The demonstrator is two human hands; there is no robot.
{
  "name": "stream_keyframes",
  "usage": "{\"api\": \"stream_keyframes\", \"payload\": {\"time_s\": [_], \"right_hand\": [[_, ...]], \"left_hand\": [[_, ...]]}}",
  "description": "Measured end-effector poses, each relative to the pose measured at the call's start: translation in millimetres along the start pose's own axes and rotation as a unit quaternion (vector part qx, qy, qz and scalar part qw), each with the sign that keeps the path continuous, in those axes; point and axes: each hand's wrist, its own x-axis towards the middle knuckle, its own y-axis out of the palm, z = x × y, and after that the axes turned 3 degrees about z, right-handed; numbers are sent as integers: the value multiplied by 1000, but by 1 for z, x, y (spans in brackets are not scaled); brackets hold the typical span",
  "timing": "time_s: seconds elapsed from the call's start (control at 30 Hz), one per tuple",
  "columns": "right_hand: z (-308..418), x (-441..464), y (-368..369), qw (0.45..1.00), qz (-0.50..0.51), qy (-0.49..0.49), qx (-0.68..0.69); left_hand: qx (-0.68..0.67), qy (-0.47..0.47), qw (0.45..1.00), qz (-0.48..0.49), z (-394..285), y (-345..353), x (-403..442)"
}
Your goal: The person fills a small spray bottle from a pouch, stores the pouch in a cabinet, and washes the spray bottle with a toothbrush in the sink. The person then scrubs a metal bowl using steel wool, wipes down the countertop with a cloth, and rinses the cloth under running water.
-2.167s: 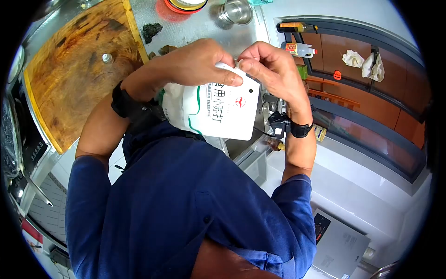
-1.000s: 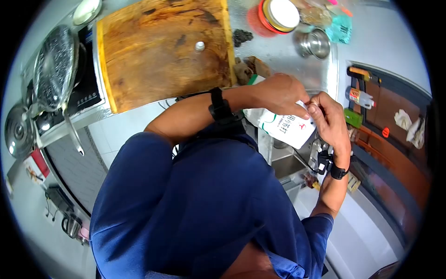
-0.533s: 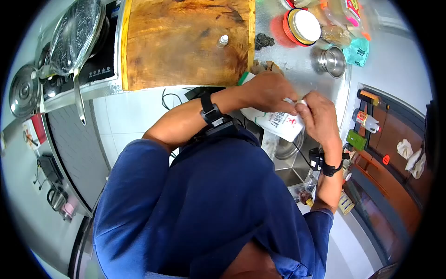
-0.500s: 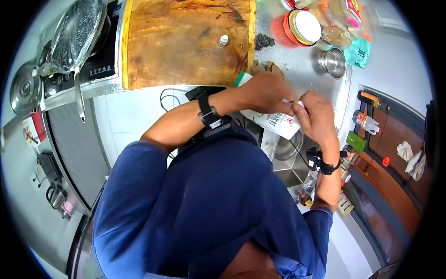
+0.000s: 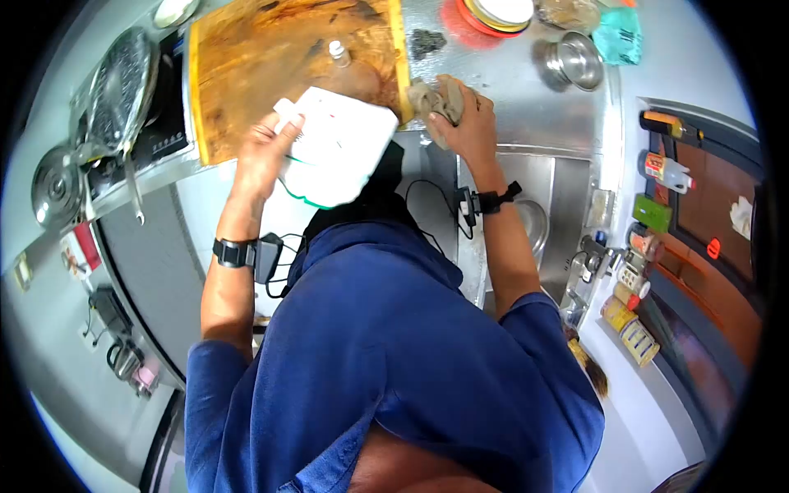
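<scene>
My left hand (image 5: 267,152) is closed on a white packet (image 5: 341,148) with a green edge. It grips the upper left side, where a white strip sticks up by the thumb. The packet hangs over the front edge of the wooden board (image 5: 246,74), its green edge toward my body. To the right, my right hand (image 5: 468,127) has its fingers around a crumpled grey-brown cloth (image 5: 436,103) at the board's right corner. A small clear bottle with a white cap (image 5: 338,54) stands on the board behind the packet.
A steel bowl (image 5: 579,62), stacked lids (image 5: 497,12) and a teal bag (image 5: 618,37) are on the metal counter. A dark scrubber (image 5: 426,43) lies beside the board. The sink (image 5: 534,222) is below my right forearm. A covered pan (image 5: 123,82) sits at left.
Both hands were together on the packet over the sink side. My left hand has carried the packet left, and my right hand has let go of it and taken hold of the cloth.
</scene>
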Motion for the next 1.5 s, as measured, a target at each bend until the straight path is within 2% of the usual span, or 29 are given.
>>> {"api": "stream_keyframes", "payload": {"time_s": [0.1,0.17,0.2,0.27,0.3,0.33,0.37,0.4,0.43,0.47,0.5,0.53,0.57,0.63,0.7,0.77,0.83,0.9,0.97,1.03,1.07,1.17,1.23,1.3,1.43,1.5], "right_hand": [[-4,6,29,997,-1,-60,-54],[-9,15,36,998,47,2,-31],[-12,18,35,999,48,-7,-25],[-12,17,27,997,30,72,16],[1,16,17,997,30,63,15],[22,10,-4,997,-16,57,39],[44,5,-22,995,-59,54,62],[68,1,-34,995,-56,50,59],[96,-1,-44,995,-43,-27,85],[121,2,-42,988,-32,-103,111],[144,7,-31,980,-34,-154,123],[166,11,-17,970,-33,-202,133],[180,13,9,972,-30,-201,121],[214,24,58,968,-25,-227,103],[242,34,102,963,-17,-255,89],[247,36,146,959,127,-250,36],[249,49,162,959,141,-245,24],[253,50,168,958,158,-239,10],[256,54,164,957,152,-248,4],[255,57,167,951,153,-268,-18],[254,57,170,950,152,-274,-15],[265,64,172,951,157,-262,-38],[273,69,175,967,133,-214,-22],[276,78,181,964,129,-231,-34],[280,104,182,969,128,-184,-101],[278,127,189,977,86,-140,-134]], "left_hand": [[-114,-11,987,-111,10,-37,5],[-139,-2,980,-144,18,-54,18],[-168,1,972,-162,26,-66,28],[-185,-48,974,-119,39,-88,50],[-226,-59,966,-110,37,-83,58],[-232,-55,965,-113,42,-88,69],[-204,-73,969,-119,53,-96,82],[-175,-91,973,-123,60,-101,90],[-178,-90,972,-123,52,-99,86],[-16,-134,977,-164,33,-93,78],[146,-175,953,-200,23,-94,74],[253,-40,942,-217,62,-118,93],[249,-40,943,-216,65,-123,95],[341,27,906,-250,69,-128,97],[371,30,891,-258,70,-136,105],[360,88,898,-238,67,-147,110],[336,84,910,-229,64,-151,103],[363,247,821,-365,62,-151,83],[348,250,831,-354,70,-147,58],[373,318,840,-233,98,-142,46],[384,267,861,-200,111,-138,42],[349,277,860,-247,118,-136,36],[346,268,865,-243,117,-135,34],[370,262,857,-244,116,-136,39],[366,257,854,-265,116,-135,39],[363,255,853,-276,116,-133,37]]}}
